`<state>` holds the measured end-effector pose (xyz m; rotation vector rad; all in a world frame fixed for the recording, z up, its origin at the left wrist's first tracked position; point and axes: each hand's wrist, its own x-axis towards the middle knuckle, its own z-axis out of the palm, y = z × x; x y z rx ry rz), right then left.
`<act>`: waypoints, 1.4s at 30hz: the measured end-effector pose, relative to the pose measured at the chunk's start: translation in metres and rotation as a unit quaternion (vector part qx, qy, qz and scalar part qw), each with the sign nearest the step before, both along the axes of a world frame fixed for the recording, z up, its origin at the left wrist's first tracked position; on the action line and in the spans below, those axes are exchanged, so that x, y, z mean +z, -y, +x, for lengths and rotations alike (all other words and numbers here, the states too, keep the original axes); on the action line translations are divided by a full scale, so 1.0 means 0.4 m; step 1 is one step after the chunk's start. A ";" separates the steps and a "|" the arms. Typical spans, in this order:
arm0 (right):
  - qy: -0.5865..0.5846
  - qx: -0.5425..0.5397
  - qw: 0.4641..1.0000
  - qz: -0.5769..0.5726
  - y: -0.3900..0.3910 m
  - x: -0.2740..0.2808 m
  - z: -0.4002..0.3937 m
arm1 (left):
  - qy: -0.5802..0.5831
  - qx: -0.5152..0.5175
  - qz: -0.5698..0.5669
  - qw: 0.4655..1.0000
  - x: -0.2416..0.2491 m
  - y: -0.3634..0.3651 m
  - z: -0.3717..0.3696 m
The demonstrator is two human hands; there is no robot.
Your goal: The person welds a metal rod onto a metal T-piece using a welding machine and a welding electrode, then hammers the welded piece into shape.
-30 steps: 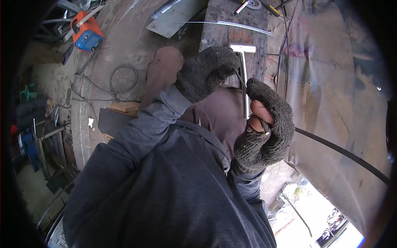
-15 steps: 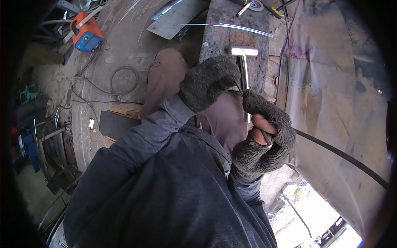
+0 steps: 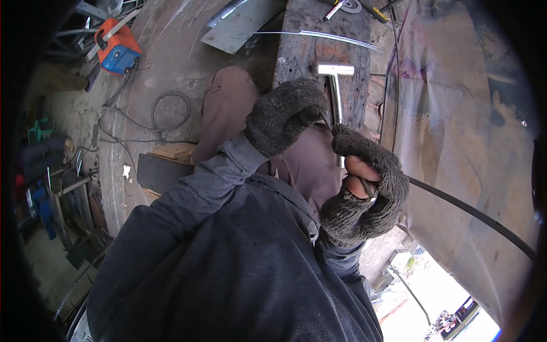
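Observation:
My left hand (image 3: 286,117), in a dark knit glove, is closed with a thin dark rod (image 3: 326,119) between its fingertips. Close by on the right, my right hand (image 3: 367,191) wears a similar glove with bare fingertips showing. Its fingers are curled round a thin dark piece with a shiny end (image 3: 372,199). A black cable (image 3: 473,212) runs from beside this hand toward the right edge. Just beyond both hands, a silver T-shaped hammer (image 3: 336,70) lies on a worn wooden plank (image 3: 296,56), its handle partly hidden behind my right hand.
Thin metal rods (image 3: 336,38), a disc (image 3: 351,5) and a marker (image 3: 335,11) lie farther up the plank. An orange and blue machine (image 3: 118,48) stands at upper left, with a looped cable (image 3: 171,96) nearby. A stained sheet (image 3: 444,125) hangs at right.
Both hands have shifted very slightly, keeping their grips. The rod between them shows at a slightly different angle.

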<state>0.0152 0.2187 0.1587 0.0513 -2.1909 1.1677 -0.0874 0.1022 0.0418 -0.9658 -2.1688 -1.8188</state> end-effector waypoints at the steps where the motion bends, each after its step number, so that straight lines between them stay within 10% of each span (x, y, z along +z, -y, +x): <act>1: 0.016 0.005 1.000 0.001 0.002 0.007 0.000 | 0.000 0.000 0.000 1.000 -0.002 0.000 0.001; 10: 0.010 0.052 0.997 0.049 -0.020 0.027 -0.005 | -0.046 -0.035 -0.003 0.998 0.026 0.004 -0.045; 11: -0.021 0.077 0.977 -0.196 0.011 0.007 -0.009 | -0.007 0.016 -0.011 1.000 0.032 0.000 -0.038; 12: -0.018 0.075 0.977 -0.197 0.010 0.012 -0.011 | 0.032 0.065 -0.019 0.997 0.035 -0.002 -0.032; 15: -0.040 0.017 0.998 0.052 -0.021 0.034 -0.030 | 0.068 0.135 -0.241 0.959 -0.125 0.036 -0.052; 22: -0.056 -0.048 0.993 -0.091 -0.001 0.001 -0.031 | 0.156 0.080 -0.393 0.903 -0.215 0.076 0.004; 24: -0.132 -0.091 0.986 0.046 -0.013 0.005 -0.044 | 0.145 0.076 -0.436 0.885 -0.233 0.076 0.002; 42: -0.038 -0.073 0.996 0.030 -0.026 -0.036 -0.008 | 0.074 0.096 -0.423 0.898 -0.296 0.093 0.009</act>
